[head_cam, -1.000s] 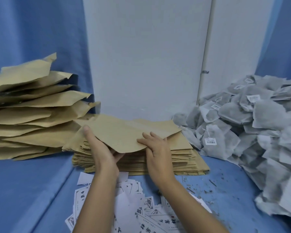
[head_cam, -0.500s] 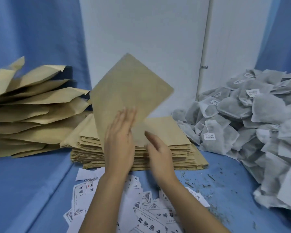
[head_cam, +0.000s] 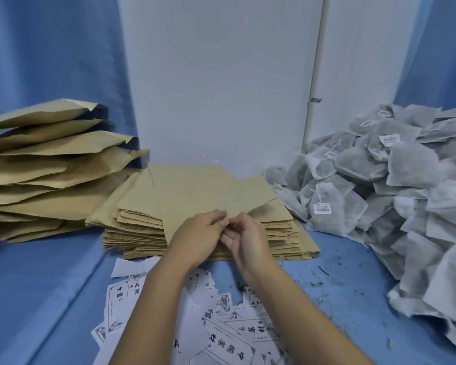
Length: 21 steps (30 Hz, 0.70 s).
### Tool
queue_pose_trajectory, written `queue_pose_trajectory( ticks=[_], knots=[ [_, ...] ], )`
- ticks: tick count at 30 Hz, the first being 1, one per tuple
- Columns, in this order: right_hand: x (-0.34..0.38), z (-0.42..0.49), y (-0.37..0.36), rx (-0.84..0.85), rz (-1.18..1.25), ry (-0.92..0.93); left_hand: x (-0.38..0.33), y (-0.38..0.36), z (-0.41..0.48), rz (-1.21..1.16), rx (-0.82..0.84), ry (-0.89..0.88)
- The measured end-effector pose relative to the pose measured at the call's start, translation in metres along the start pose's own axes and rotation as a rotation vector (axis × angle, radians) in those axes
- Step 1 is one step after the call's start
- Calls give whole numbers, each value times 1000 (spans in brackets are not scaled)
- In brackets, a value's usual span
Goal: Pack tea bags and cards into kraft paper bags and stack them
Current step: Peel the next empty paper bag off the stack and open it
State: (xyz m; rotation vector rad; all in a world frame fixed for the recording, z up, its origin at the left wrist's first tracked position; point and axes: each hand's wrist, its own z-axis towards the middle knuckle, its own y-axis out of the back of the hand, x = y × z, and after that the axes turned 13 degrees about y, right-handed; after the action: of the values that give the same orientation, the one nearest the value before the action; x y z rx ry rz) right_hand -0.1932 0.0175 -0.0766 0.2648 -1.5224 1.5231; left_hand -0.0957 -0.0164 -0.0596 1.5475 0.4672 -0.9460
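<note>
A flat kraft paper bag [head_cam: 195,192] lies tilted on top of the stack of empty kraft bags [head_cam: 274,233] in the middle. My left hand [head_cam: 198,233] and my right hand [head_cam: 245,239] meet at its near edge, and both pinch that edge between thumb and fingers. Printed white cards [head_cam: 221,335] lie scattered on the blue surface under my forearms. A big heap of grey tea bags [head_cam: 395,185] with white tags fills the right side. Filled kraft bags [head_cam: 45,177] are piled at the left.
A white wall panel [head_cam: 221,88] stands behind the stacks, with blue curtain on both sides. Dark tea crumbs speckle the blue surface [head_cam: 348,283] between the empty bags and the tea bag heap.
The kraft bag, held up on end half a second ago, now lies low over the stack. Both hands have come together at its near edge.
</note>
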Motion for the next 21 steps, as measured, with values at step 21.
queue_pose_trajectory(
  ticks=[21],
  knots=[
    [3,-1,-2,46,-76,6,2,-8,-6,324,-285,-138]
  ],
)
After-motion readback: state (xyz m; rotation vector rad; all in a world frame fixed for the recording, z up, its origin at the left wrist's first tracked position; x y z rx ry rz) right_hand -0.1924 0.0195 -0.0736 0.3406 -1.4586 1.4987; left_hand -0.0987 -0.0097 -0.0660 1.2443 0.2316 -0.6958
